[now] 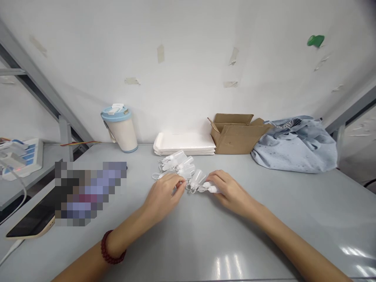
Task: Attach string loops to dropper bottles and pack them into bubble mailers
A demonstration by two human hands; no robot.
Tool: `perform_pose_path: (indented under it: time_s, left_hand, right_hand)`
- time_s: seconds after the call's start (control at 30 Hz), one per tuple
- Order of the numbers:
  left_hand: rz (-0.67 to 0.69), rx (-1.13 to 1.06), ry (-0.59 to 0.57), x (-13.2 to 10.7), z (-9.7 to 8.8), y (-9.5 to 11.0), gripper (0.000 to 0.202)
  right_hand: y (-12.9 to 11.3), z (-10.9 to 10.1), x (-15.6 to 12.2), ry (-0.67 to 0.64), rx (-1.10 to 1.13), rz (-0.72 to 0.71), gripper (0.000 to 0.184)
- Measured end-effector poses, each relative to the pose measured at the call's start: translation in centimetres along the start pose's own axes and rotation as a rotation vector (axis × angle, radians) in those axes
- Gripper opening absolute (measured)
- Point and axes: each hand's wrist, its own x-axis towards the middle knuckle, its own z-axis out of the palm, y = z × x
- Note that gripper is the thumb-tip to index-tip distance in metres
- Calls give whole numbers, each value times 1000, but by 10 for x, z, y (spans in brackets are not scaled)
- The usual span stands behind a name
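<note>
Several small clear plastic bottles (186,171) with white ends and thin strap-like loops lie in a loose pile in the middle of the grey table. My left hand (164,192) is at the pile's near left side, thumb and forefinger pinched together. What sits between those fingertips is too small to make out. My right hand (232,192) curls over the pile's right end, its fingers around a couple of the bottles with white tips (213,189). One clear bottle (197,178) lies tilted between my two hands.
Behind the pile lies a stack of white padded envelopes (188,143). Beside it are an open cardboard box (237,137) and a light blue cloth bag (296,147). A tumbler (122,131) stands back left; a phone (32,215) and a power strip (28,156) are further left.
</note>
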Motion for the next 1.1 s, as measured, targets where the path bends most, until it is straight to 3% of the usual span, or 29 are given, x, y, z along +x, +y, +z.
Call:
perform_pose_path:
  time_s: [0.23, 0.4, 0.63, 0.83, 0.93, 1.0, 1.1]
  left_hand:
    - [13, 24, 9, 1, -2, -1, 20]
    - [34, -34, -1, 0, 0, 1, 18]
    - [193, 34, -96, -7, 6, 6, 18]
    - [263, 113, -66, -11, 10, 9, 16]
    - [273, 125, -28, -9, 8, 10, 18]
    - [266, 124, 7, -7, 6, 9, 19]
    - [223, 128, 63, -4, 3, 5, 18]
  right_hand:
    - [-5, 1, 0, -11, 13, -1, 21]
    - [-8, 5, 1, 64, 13, -71, 14]
    - [-22, 13, 3, 40, 70, -102, 18]
    - [-23, 10, 3, 72, 189, -93, 44]
    - [-7, -1, 26, 81, 84, -111, 34]
    - [11, -9, 54, 53, -174, -42, 23]
    - [39, -16, 99, 33, -294, 23, 20]
